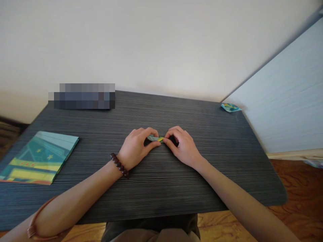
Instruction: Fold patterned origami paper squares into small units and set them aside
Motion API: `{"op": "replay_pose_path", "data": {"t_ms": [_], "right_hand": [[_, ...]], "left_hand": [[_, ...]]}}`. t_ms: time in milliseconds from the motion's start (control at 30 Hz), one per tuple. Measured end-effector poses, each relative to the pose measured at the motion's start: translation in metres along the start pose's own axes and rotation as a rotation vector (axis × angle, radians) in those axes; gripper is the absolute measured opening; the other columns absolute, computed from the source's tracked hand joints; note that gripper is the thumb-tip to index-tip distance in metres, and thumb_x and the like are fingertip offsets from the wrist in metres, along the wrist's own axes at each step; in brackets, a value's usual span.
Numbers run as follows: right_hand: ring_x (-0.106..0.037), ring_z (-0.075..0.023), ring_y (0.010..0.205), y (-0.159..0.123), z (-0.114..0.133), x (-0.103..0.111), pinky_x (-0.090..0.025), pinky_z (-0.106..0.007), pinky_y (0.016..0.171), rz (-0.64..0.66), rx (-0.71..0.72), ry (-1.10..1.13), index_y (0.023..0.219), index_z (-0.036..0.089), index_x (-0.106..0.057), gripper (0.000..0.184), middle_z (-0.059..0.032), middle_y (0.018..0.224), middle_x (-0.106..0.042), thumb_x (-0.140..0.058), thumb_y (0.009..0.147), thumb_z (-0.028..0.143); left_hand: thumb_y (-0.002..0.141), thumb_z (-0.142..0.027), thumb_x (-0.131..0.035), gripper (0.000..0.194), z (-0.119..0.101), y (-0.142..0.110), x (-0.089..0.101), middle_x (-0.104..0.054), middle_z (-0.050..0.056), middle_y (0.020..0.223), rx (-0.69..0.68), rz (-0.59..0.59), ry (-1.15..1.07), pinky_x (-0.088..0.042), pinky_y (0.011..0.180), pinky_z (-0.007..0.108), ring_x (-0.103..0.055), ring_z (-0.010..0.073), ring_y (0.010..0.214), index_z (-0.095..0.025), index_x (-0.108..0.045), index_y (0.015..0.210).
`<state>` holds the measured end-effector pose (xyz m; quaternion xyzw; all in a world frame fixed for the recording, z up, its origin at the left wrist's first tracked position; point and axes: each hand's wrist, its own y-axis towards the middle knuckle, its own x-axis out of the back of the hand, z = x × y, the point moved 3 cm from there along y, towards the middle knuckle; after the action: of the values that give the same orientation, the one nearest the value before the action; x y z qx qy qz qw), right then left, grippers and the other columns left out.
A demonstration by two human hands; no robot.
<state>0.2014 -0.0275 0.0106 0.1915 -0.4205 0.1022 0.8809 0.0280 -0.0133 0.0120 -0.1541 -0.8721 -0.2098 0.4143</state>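
Observation:
A small narrow piece of folded paper [152,138], pale green with a yellow patch, is between my hands just above the middle of the table. My left hand [136,145], with a dark bead bracelet at its wrist, is closed on the paper's left part. At its right end, my right hand [185,147] pinches it between thumb and forefinger. The fingers cover much of the paper, so its full shape is hidden.
On the left of the dark ribbed table [156,188] lies a stack of printed teal and yellow paper sheets [42,156]. A folded teal paper piece [230,107] sits in the back right corner. At the back left is a blurred-out object [84,97]. A wall rises behind.

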Motion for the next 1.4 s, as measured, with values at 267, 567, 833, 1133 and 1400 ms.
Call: {"op": "replay_pose_path", "data": {"t_ms": [267,567,833,1133,1400], "right_hand": [[-0.046,-0.0085,0.052,0.018,-0.007,-0.005,-0.033,-0.023,0.055,0.034,-0.091,0.117,0.082,0.02,-0.058,0.021,0.0029,0.066,-0.06,-0.05,0.087,0.039],[-0.054,-0.0093,0.058,0.023,-0.008,0.007,-0.038,-0.022,0.06,0.124,0.016,0.274,0.073,0.018,-0.059,0.03,0.0019,0.065,-0.062,-0.043,0.092,0.035],[-0.055,-0.0091,0.059,0.021,-0.011,0.005,-0.04,-0.022,0.061,0.145,0.002,0.322,0.077,0.018,-0.059,0.026,0.0019,0.067,-0.061,-0.043,0.093,0.033],[-0.055,-0.0091,0.059,0.021,-0.008,0.006,-0.039,-0.022,0.06,0.112,-0.006,0.295,0.078,0.018,-0.057,0.027,0.0013,0.067,-0.06,-0.039,0.094,0.032],[-0.051,-0.0091,0.057,0.022,-0.005,0.003,-0.037,-0.022,0.057,0.133,0.027,0.281,0.074,0.017,-0.057,0.027,0.0008,0.064,-0.058,-0.045,0.091,0.035]], "left_hand": [[0.08,-0.044,-0.059,0.028,0.008,0.008,0.005,-0.07,0.0,0.071,0.245,-0.011,-0.275,-0.044,0.054,0.024,-0.058,0.012,0.055,-0.019,-0.068,0.088],[0.079,-0.034,-0.062,0.02,0.01,0.019,0.011,-0.073,0.002,0.075,0.35,0.048,-0.502,-0.052,0.063,0.023,-0.067,0.015,0.068,-0.016,-0.068,0.084],[0.08,-0.037,-0.061,0.024,0.012,0.019,0.013,-0.073,0.001,0.078,0.382,0.102,-0.567,-0.052,0.061,0.021,-0.067,0.0146,0.07,-0.017,-0.068,0.091],[0.082,-0.039,-0.058,0.026,0.013,0.018,0.015,-0.07,0.002,0.071,0.32,0.076,-0.538,-0.048,0.056,0.021,-0.063,0.0128,0.062,-0.014,-0.064,0.077],[0.082,-0.04,-0.057,0.029,0.01,0.016,0.012,-0.067,0.002,0.069,0.344,0.095,-0.558,-0.043,0.055,0.021,-0.059,0.012,0.061,-0.014,-0.059,0.071]]}}
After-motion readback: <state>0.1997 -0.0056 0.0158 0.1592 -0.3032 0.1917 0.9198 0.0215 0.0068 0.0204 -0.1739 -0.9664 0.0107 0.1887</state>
